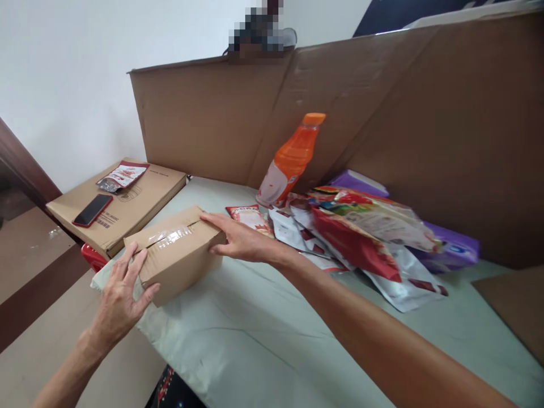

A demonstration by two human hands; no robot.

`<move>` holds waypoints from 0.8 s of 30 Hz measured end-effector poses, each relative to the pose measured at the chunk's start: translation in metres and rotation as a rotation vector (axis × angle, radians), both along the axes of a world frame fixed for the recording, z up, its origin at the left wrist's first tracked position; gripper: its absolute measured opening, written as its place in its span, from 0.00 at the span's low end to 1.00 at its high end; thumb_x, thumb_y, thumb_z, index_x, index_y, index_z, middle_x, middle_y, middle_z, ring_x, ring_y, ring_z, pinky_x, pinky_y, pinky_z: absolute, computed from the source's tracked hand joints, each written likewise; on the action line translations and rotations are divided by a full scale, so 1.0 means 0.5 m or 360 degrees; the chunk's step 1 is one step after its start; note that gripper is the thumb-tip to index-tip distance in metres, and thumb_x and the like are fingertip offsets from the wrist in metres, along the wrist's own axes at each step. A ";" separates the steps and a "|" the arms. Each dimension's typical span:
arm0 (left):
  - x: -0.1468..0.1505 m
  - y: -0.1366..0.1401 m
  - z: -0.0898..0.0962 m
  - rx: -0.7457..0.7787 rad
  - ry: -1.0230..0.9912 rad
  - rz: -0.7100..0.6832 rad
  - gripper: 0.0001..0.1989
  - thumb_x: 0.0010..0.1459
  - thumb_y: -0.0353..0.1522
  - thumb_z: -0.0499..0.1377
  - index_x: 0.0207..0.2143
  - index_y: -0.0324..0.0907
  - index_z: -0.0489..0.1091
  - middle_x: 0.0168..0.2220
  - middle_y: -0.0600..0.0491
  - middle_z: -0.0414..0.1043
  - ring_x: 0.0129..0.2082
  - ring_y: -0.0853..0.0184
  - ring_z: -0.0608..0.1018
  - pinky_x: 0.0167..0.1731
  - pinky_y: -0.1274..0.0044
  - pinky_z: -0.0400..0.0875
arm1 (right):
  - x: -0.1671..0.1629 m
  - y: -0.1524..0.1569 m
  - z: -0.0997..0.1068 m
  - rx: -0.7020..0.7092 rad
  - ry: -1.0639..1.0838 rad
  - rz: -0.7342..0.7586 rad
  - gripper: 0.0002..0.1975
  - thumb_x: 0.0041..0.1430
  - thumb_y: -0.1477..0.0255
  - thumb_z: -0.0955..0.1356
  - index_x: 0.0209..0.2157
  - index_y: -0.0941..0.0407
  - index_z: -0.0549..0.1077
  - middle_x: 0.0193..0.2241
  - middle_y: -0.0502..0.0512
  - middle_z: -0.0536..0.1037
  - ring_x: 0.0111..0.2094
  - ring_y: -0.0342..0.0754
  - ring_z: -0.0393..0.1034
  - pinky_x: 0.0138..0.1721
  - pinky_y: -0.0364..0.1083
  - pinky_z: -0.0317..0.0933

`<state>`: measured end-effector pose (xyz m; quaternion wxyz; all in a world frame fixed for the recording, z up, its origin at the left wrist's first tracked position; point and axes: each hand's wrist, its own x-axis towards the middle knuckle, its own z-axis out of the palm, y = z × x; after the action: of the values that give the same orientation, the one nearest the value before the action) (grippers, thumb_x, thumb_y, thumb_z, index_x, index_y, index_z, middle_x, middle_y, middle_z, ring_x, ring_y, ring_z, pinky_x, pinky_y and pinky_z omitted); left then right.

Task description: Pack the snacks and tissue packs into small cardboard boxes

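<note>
A small cardboard box [176,249], sealed along its top with clear tape, is being held between both hands near the left edge of a table covered in a pale green cloth [255,334]. The near left end of the box is being pressed by the left hand [121,297], its fingers spread wide over the corner, while the far right end is being gripped by the right hand [240,241], fingers lying flat over the top edge and thumb against the side. Just beyond the right hand, a heap of snack packets [352,238] is lying on the cloth, with a purple pack [446,249] behind it and an orange bottle [291,161] leaning against a tall cardboard sheet [212,119]. To the far left, a flat carton [140,201] is being used as a rest for a red phone [92,210] and a small packet [123,175].
</note>
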<state>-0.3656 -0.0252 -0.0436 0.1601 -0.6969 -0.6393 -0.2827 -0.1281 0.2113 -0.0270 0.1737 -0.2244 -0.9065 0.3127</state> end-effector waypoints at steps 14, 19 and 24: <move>-0.151 0.220 -0.004 0.0532 -0.0085 0.0272 0.28 0.65 0.38 0.63 0.65 0.45 0.63 0.68 0.38 0.61 0.66 0.46 0.70 0.64 0.52 0.67 | -0.215 0.190 0.108 0.0334 0.0216 -0.0038 0.42 0.52 0.77 0.71 0.69 0.52 0.63 0.69 0.53 0.64 0.68 0.56 0.59 0.69 0.55 0.53; -0.193 0.296 0.027 0.0372 -0.0001 0.0407 0.26 0.65 0.39 0.59 0.63 0.40 0.64 0.66 0.34 0.64 0.64 0.43 0.70 0.62 0.51 0.66 | -0.326 0.271 0.124 0.0236 0.0012 -0.0143 0.42 0.50 0.82 0.72 0.68 0.56 0.64 0.67 0.56 0.67 0.67 0.53 0.61 0.67 0.49 0.55; -0.176 0.365 0.071 0.0015 0.0165 0.0484 0.22 0.65 0.36 0.57 0.59 0.42 0.67 0.62 0.37 0.67 0.57 0.43 0.73 0.55 0.53 0.70 | -0.360 0.281 0.087 0.0263 0.0017 -0.0559 0.37 0.60 0.79 0.69 0.70 0.56 0.59 0.73 0.70 0.52 0.72 0.67 0.47 0.67 0.69 0.46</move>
<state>-0.4536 0.1573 -0.0080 0.2373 -0.6051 -0.7269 -0.2219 -0.3082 0.3519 0.0167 0.2482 -0.3623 -0.8751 0.2032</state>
